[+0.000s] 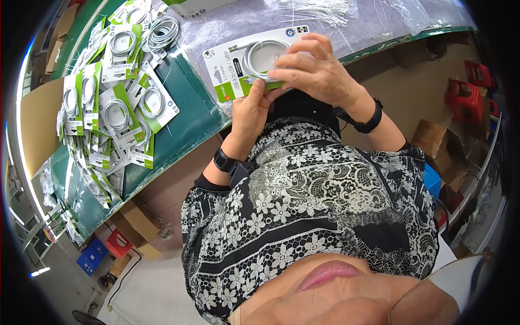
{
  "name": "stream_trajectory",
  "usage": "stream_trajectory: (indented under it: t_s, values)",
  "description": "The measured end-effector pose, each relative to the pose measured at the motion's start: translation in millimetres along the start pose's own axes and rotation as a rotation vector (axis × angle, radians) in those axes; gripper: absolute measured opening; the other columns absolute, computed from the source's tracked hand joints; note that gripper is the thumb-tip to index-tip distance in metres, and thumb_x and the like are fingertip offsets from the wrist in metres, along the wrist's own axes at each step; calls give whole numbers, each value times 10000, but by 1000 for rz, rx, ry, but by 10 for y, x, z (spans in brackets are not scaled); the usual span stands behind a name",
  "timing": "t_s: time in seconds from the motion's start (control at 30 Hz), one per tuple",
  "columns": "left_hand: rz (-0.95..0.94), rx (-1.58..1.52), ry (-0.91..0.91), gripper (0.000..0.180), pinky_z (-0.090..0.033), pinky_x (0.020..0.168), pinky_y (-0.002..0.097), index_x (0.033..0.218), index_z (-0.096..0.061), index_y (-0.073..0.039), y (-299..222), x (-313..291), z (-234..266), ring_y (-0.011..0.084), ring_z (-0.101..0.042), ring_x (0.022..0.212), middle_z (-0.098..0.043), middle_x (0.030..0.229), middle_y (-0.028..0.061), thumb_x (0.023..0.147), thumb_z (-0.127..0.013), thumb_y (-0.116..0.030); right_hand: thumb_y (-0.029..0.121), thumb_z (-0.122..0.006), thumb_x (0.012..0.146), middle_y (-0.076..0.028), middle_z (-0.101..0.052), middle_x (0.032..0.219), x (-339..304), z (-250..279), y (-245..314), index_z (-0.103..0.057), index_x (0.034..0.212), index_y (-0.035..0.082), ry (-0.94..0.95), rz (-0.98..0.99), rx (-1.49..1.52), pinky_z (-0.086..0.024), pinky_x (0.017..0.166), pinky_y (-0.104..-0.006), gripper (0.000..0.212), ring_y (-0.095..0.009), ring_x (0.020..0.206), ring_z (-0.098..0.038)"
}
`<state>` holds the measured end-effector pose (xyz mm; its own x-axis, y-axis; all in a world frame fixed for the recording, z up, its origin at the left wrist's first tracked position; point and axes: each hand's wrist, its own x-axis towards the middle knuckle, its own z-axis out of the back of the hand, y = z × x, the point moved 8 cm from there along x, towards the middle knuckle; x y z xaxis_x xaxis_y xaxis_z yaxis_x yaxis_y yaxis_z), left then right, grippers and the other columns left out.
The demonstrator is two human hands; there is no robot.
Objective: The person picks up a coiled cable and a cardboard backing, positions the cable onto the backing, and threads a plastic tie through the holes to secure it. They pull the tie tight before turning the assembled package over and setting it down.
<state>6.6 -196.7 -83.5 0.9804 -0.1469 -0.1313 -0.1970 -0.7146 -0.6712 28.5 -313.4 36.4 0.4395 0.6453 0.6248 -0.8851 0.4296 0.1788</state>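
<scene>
A white and green cardboard card [223, 91] carrying a coiled white USB cable [249, 57] lies tilted between my hands, over the table's near edge. My left hand [250, 111] grips the card's lower edge, with its thumb up against the coil and its other fingers mostly hidden. Curled over the right part of the coil and card is my right hand [318, 70], its fingers bent and their tips at the cable. The fingers cover part of the coil's right side.
A heap of similar carded cables [116, 114] covers the green table [187, 100] at left, with loose coiled cables [162, 33] behind it. Thin white ties [322, 12] lie at the back. Red stools [465, 102] and a cardboard box [433, 138] stand at right below the table.
</scene>
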Motion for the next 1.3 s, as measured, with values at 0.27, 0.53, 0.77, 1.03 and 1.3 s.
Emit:
stream_trajectory:
  t_s: [0.27, 0.53, 0.77, 1.03, 1.3]
  values:
    - [29, -45, 33, 316, -536, 870, 421, 1253, -419, 16, -41, -16, 7, 257, -591, 1029, -549, 1173, 147, 963, -446, -108, 116, -611, 734, 1, -576, 893, -26, -75, 75, -637, 933, 95, 26, 67, -5, -380, 964, -395, 202, -164, 852, -554]
    - [-53, 144, -42, 297, -560, 823, 401, 1218, -454, 18, -104, -29, 10, 261, -619, 968, -584, 1108, 141, 950, -481, -107, 116, -614, 738, -6, -578, 907, -96, -178, 63, -631, 925, 84, 41, 25, 35, -379, 960, -384, 190, -176, 852, -554]
    - [-8, 121, -16, 327, -569, 798, 390, 1242, -434, 15, -77, -33, 12, 256, -608, 991, -566, 1134, 136, 944, -493, -107, 204, -618, 737, 58, -582, 986, 124, -114, -101, -620, 953, 157, 60, 14, 70, -370, 966, -358, 221, -171, 997, -491]
    - [33, 157, 54, 357, -575, 782, 388, 1259, -415, 20, -16, -78, -26, 243, -597, 1003, -545, 1153, 137, 938, -505, -109, 218, -603, 701, 66, -546, 979, 350, -221, 129, -580, 897, 170, 324, 493, 97, -353, 1006, -360, 203, -192, 1055, -444]
    - [120, 246, -5, 296, -574, 777, 367, 1186, -482, 42, 48, -101, 6, 221, -624, 932, -588, 1071, 117, 936, -511, -114, 173, -617, 693, 36, -551, 969, 305, -361, -20, -561, 956, 156, 530, 539, -37, -301, 1059, -407, 270, -206, 1075, -454]
